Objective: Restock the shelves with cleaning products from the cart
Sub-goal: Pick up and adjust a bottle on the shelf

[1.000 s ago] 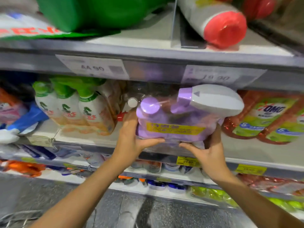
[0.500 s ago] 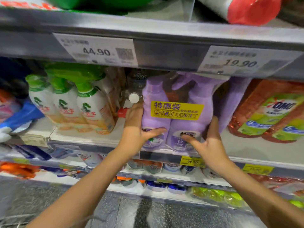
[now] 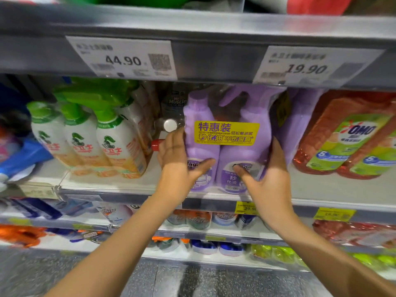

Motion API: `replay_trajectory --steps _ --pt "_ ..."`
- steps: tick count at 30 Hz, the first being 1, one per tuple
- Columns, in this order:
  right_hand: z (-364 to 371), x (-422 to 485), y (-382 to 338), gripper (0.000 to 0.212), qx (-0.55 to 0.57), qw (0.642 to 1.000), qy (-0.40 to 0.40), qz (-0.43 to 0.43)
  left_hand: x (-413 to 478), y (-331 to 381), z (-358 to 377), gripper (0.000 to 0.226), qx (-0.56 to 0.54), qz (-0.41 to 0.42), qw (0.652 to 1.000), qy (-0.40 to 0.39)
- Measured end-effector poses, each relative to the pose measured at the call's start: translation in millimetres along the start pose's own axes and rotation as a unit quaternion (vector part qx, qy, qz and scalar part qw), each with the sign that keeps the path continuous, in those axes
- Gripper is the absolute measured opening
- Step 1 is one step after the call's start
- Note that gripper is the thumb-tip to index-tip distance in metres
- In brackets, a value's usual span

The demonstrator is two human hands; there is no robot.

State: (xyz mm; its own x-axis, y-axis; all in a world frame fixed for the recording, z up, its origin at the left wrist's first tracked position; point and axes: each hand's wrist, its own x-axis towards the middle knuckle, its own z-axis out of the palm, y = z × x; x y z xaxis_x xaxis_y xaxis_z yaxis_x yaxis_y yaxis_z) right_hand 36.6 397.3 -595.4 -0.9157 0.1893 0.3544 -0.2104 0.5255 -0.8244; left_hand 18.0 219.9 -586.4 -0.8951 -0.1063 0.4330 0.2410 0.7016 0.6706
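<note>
A shrink-wrapped twin pack of purple cleaner bottles [image 3: 227,116] with a yellow sticker stands upright on the middle shelf [image 3: 321,189], its tops hidden under the shelf above. My left hand [image 3: 177,161] clasps its left side, thumb across the front label. My right hand [image 3: 267,168] holds the right side, thumb on the front of the right bottle. A second purple pack [image 3: 300,125] stands just behind to the right.
Green-capped white and orange spray bottles [image 3: 85,142] stand to the left, red OMO bottles [image 3: 347,138] to the right. A clear bottle with a white cap [image 3: 170,124] sits behind my left hand. Price tags hang on the shelf edge above. Lower shelves hold more products.
The purple pack went from tilted with its tops toward me to upright and pushed back onto the shelf. Both hands stayed on its sides and moved forward with it.
</note>
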Motion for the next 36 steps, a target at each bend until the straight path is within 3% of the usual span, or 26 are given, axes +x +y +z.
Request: replay_trajectory --steps 3,7,10,12,21,26,32,36 --pt "-8 -8 -18 0.084 -0.011 1.0 0.019 -0.012 -10 17 -11 0.087 -0.017 -0.005 1.0 0.02" --pt "-26 -19 -38 0.052 0.01 0.999 0.032 0.026 -25 34 -28 0.049 -0.082 0.006 0.995 0.052" --pt "-41 -35 -56 0.014 0.047 0.998 -0.028 0.01 -34 50 -49 0.012 -0.172 0.015 0.982 -0.074" --pt "-54 -46 -73 0.006 0.069 0.996 -0.056 -0.012 -36 67 -66 0.008 -0.189 0.06 0.972 -0.127" --pt "-150 -36 -195 0.015 0.172 0.974 -0.021 -0.146 1 207 -163 0.006 -0.198 0.254 0.934 -0.155" --pt "-209 -9 -243 0.015 0.17 0.964 0.015 -0.205 31 287 -198 0.009 -0.192 0.315 0.923 -0.112" --pt "-293 34 -279 0.014 0.188 0.946 -0.004 -0.265 57 371 -209 0.009 -0.163 0.384 0.907 -0.05" --pt "-351 71 -294 0.028 0.166 0.937 -0.013 -0.308 77 432 -209 0.01 -0.146 0.443 0.884 -0.001"
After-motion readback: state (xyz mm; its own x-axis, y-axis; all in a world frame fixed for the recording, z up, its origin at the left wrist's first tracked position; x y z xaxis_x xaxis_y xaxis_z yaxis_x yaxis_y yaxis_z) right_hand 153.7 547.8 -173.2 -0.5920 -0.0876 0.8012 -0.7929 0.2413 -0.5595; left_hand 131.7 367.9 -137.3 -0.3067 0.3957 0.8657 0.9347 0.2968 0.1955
